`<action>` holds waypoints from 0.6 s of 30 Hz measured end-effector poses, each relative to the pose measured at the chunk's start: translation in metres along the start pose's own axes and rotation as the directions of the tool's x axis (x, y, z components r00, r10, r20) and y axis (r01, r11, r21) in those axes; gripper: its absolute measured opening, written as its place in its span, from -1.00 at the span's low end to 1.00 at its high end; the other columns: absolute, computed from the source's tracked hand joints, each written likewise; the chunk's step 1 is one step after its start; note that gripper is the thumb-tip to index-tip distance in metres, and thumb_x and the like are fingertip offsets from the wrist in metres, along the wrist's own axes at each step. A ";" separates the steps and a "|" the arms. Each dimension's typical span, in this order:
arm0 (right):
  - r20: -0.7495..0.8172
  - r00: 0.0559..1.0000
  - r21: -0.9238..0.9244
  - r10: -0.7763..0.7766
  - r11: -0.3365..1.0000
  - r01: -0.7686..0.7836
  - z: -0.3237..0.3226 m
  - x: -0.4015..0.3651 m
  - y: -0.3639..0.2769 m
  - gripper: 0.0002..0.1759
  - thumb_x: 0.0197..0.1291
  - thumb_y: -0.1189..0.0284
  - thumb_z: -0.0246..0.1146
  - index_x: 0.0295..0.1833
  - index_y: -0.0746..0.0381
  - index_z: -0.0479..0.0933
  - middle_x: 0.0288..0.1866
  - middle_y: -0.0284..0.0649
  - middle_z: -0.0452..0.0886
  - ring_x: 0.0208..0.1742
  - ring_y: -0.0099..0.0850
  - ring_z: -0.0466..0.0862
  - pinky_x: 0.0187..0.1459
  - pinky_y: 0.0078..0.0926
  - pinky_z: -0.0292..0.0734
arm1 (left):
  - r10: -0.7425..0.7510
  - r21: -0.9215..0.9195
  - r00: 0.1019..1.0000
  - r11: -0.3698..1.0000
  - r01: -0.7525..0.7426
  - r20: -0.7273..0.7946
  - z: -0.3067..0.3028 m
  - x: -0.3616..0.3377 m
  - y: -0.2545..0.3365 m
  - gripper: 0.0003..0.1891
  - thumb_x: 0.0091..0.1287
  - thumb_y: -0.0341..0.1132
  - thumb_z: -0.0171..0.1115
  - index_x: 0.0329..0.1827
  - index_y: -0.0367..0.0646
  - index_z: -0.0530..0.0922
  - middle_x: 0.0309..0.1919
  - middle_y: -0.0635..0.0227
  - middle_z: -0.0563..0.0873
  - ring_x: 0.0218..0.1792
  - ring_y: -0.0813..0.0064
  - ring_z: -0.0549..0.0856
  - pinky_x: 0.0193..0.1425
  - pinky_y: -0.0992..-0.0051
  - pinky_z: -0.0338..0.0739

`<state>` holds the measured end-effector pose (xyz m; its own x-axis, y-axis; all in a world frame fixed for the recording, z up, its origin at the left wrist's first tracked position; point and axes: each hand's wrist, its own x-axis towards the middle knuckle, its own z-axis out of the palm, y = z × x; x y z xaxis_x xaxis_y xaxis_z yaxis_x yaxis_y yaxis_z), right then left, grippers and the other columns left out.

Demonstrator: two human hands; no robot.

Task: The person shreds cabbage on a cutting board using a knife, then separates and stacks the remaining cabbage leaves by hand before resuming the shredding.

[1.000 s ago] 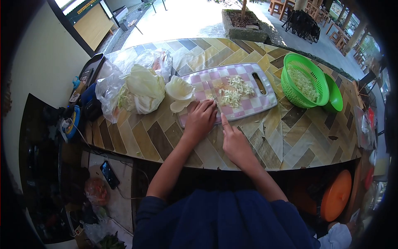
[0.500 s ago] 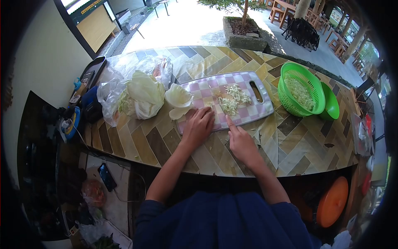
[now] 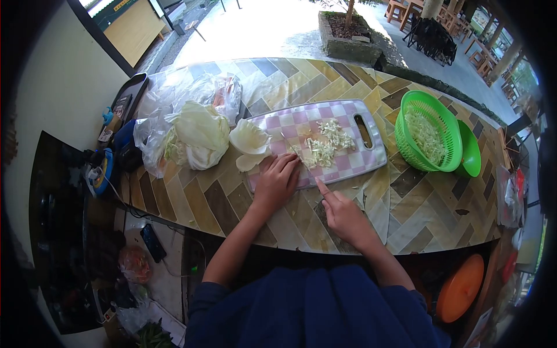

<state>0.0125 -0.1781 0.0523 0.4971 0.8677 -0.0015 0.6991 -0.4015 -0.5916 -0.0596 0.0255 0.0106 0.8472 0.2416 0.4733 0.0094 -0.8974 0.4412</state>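
Observation:
My right hand (image 3: pixel 346 216) is closed around the handle of a kitchen knife (image 3: pixel 297 152), its index finger stretched along the top. The thin blade slants up and left over the pink-and-white checkered cutting board (image 3: pixel 348 110). Just left of the blade, my left hand (image 3: pixel 277 182) presses a piece of cabbage to the board with bent fingers, which mostly hide it. Chopped cabbage (image 3: pixel 329 142) lies loose right of the blade. Large cabbage leaves (image 3: pixel 250 139) rest against the board's left end, beside a partly stripped cabbage head (image 3: pixel 200 136).
Right of the board, a green colander (image 3: pixel 409 152) holds shredded cabbage, with a green bowl (image 3: pixel 471 153) beside it. Plastic bags (image 3: pixel 154 136) lie behind the cabbage head at left. A phone (image 3: pixel 152 243) sits on a lower shelf, and an orange lid (image 3: pixel 461 288) is below the table's right side.
The knife blade shows more plainly now, its edge lying beside my left fingertips. My right hand has shifted slightly right and down; my left hand stays nearly in place. The view has tilted slightly.

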 end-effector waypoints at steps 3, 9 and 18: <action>0.026 0.999 -0.073 0.027 0.997 -0.025 0.005 0.001 -0.004 -0.29 0.32 0.47 0.09 0.58 0.03 0.10 -0.24 0.05 0.50 -0.35 0.05 0.63 -0.27 -0.05 0.59 | -0.032 0.009 0.999 0.999 0.032 0.008 0.001 0.000 0.000 -0.74 0.32 -0.34 0.20 0.01 -0.27 0.61 0.10 0.15 0.65 0.19 0.17 0.60 0.36 0.20 0.39; 0.022 0.999 -0.119 0.048 0.992 -0.045 0.019 0.018 -0.007 -0.19 0.24 0.52 0.11 0.60 0.03 0.03 -0.21 0.05 0.50 -0.33 0.05 0.67 -0.28 -0.07 0.63 | -0.027 0.020 1.000 0.999 0.027 -0.006 0.004 0.000 -0.004 -0.73 0.31 -0.35 0.20 0.02 -0.28 0.61 0.06 0.16 0.66 0.16 0.18 0.61 0.34 0.19 0.40; 0.007 0.997 -0.021 0.081 0.997 -0.081 0.009 0.005 -0.003 -0.26 0.31 0.51 0.07 0.59 0.08 0.05 -0.17 0.13 0.53 -0.22 0.09 0.65 -0.16 -0.03 0.58 | -0.165 -0.053 0.986 0.985 0.165 0.010 -0.001 0.007 0.006 -0.77 0.31 -0.37 0.21 -0.02 -0.22 0.66 0.01 0.15 0.67 -0.01 0.09 0.66 0.10 0.20 0.52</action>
<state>0.0084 -0.1695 0.0469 0.5482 0.8345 -0.0550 0.6676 -0.4763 -0.5723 -0.0544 0.0223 0.0170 0.8395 0.3821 0.3863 0.1207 -0.8243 0.5531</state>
